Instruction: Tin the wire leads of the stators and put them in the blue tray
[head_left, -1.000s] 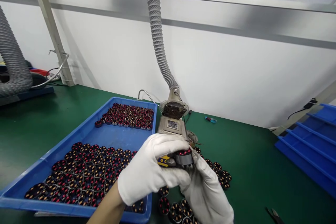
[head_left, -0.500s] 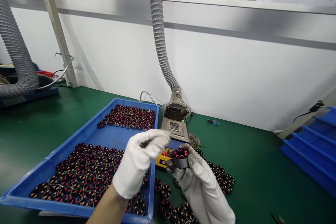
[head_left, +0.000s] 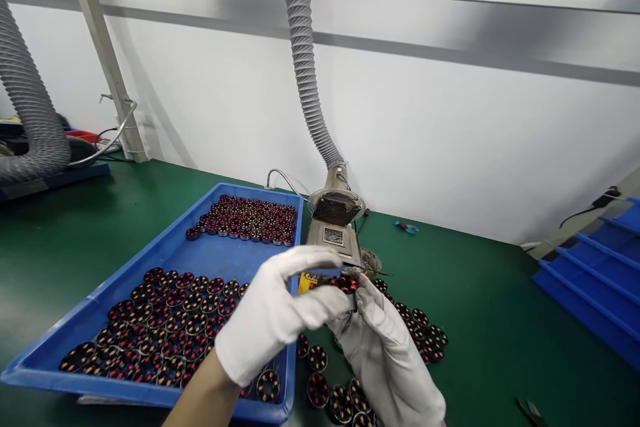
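My right hand (head_left: 385, 340), in a white glove with darkened fingertips, is closed around a small round motor stator (head_left: 346, 283) with red windings. It holds the stator above the bench. My left hand (head_left: 285, 303), in a cleaner white glove, reaches in from the left with thumb and fingers spread. Its thumb overlaps the side of the stator; whether it presses on it I cannot tell. Loose stators (head_left: 341, 403) lie on the bench below my hands, and a further group (head_left: 425, 333) lies to the right of my right hand.
A blue tray (head_left: 180, 253) at the left carries many stators in two groups. Behind my hands stands a metal-topped device (head_left: 333, 240) with a yellow front, under a hood and grey hose (head_left: 305, 73). Cutters (head_left: 406, 227), tweezers (head_left: 530, 410) and blue stacked trays (head_left: 595, 287) are at the right.
My left hand's thumb and fingers have spread apart and moved right to the stator, covering part of it. My right hand keeps holding the stator in nearly the same place.
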The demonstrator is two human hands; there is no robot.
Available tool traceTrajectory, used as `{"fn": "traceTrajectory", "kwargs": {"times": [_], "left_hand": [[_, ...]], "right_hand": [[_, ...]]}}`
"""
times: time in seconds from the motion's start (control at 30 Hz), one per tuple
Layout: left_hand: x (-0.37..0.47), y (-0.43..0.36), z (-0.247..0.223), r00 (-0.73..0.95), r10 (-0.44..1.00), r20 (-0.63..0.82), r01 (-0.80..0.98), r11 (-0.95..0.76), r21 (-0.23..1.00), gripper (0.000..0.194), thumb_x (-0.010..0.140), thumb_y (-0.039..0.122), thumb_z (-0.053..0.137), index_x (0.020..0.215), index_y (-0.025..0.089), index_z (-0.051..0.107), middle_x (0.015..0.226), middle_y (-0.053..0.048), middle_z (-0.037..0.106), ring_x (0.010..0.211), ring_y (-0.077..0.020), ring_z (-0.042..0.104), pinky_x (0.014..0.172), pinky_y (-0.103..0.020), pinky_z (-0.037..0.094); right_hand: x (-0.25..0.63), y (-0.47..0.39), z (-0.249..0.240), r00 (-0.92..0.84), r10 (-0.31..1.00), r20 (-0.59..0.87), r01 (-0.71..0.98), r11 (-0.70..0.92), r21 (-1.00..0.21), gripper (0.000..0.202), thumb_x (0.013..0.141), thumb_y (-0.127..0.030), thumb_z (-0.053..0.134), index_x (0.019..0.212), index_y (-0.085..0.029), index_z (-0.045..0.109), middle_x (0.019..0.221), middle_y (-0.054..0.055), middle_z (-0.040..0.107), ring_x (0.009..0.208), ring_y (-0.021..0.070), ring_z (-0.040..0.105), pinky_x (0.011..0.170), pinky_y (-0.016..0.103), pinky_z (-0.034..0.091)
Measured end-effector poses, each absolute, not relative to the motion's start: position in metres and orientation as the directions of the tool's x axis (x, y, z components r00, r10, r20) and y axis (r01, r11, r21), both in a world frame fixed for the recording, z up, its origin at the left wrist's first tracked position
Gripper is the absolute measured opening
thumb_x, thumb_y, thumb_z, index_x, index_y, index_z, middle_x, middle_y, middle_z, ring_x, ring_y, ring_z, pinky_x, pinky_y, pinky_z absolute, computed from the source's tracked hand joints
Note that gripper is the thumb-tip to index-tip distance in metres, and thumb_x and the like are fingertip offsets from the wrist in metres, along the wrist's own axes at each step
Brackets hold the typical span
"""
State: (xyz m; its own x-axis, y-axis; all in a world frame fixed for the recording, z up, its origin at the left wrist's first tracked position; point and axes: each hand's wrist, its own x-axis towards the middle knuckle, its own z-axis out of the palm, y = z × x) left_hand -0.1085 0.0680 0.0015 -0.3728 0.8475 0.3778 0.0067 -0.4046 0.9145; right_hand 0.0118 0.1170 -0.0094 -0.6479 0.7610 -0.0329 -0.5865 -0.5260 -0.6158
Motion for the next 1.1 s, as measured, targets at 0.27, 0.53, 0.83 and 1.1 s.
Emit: {"fn": "traceTrajectory", "kwargs": {"times": [0.27, 0.53, 0.83, 1.1], "left_hand": [[-0.110, 0.071, -0.007, -0.506, 0.725, 0.468, -0.008, -0.546, 0.838, 0.021, 0.068, 0.004, 0.059, 0.068, 0.021, 0.071, 0.077, 0.000, 0.071, 0.075, -0.0152, 0.064, 0.071, -0.022, 0.053], [-0.106, 0.073, 0.000, -0.156, 0.798, 0.582, 0.331, -0.513, 0.792, 0.044, 0.062, 0.002, 0.070, 0.101, 0.023, 0.067, 0.105, -0.003, 0.066, 0.098, -0.0171, 0.059, 0.092, -0.029, 0.045], [-0.107, 0.074, 0.001, -0.163, 0.762, 0.627, 0.232, -0.588, 0.775, 0.053, 0.052, -0.003, 0.075, 0.096, 0.026, 0.070, 0.097, -0.001, 0.070, 0.089, -0.0164, 0.063, 0.084, -0.027, 0.049], [-0.114, 0.078, -0.007, -0.221, 0.788, 0.575, 0.045, -0.581, 0.813, 0.017, 0.062, 0.014, 0.076, 0.078, 0.021, 0.075, 0.085, -0.005, 0.073, 0.085, -0.0197, 0.064, 0.080, -0.029, 0.051]], "right_hand": [[0.016, 0.121, -0.019, -0.731, 0.682, 0.027, -0.575, -0.593, -0.564, 0.026, 0.065, -0.026, 0.078, 0.090, -0.022, 0.071, 0.089, 0.004, 0.074, 0.076, 0.0148, 0.068, 0.071, 0.025, 0.056], [0.017, 0.126, -0.013, -0.770, 0.637, 0.025, -0.591, -0.698, -0.405, 0.016, 0.061, -0.018, 0.079, 0.074, -0.023, 0.071, 0.078, -0.005, 0.074, 0.072, 0.0056, 0.066, 0.068, 0.013, 0.052], [0.016, 0.124, -0.016, -0.758, 0.652, -0.010, -0.566, -0.666, -0.485, 0.017, 0.058, -0.024, 0.082, 0.071, -0.026, 0.072, 0.078, -0.004, 0.074, 0.078, 0.0097, 0.066, 0.076, 0.021, 0.051], [0.010, 0.122, -0.026, -0.779, 0.627, 0.018, -0.560, -0.683, -0.468, 0.018, 0.065, -0.028, 0.078, 0.082, -0.026, 0.071, 0.085, -0.002, 0.072, 0.074, 0.0116, 0.064, 0.070, 0.025, 0.053]]}}
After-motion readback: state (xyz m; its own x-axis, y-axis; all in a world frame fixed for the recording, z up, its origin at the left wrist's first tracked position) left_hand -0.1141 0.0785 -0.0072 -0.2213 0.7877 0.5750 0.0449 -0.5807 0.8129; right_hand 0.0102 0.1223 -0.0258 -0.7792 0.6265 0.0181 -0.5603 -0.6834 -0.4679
